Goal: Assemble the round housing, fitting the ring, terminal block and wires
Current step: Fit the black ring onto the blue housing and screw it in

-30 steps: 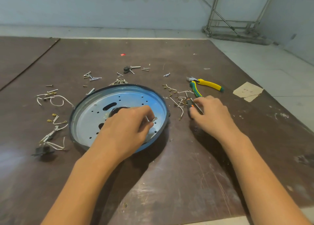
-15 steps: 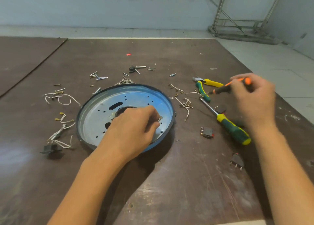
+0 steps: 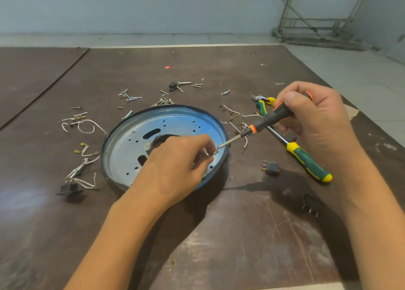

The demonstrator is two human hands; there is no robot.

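The round blue metal housing [image 3: 166, 123] lies flat on the brown board, its dark rim toward me. My left hand [image 3: 179, 160] rests inside it and pinches a small screw [image 3: 216, 152] near the right rim. My right hand [image 3: 315, 116] grips a black and orange screwdriver [image 3: 271, 120]; its thin tip touches that screw. A dark round opening at the housing's centre is partly hidden by my left hand. White wires with terminals [image 3: 85, 127] lie left of the housing.
A green and yellow screwdriver [image 3: 306, 160] and pliers [image 3: 262, 102] lie to the right. Small black switches [image 3: 271, 166] [image 3: 311, 204] sit near them, another black part [image 3: 69, 189] at the left. Loose screws [image 3: 129, 96] and clips scatter behind the housing.
My right hand lifted the black and orange screwdriver from the board, swung it left and brought its tip down to the screw pinched in my left hand. The left hand stayed put.
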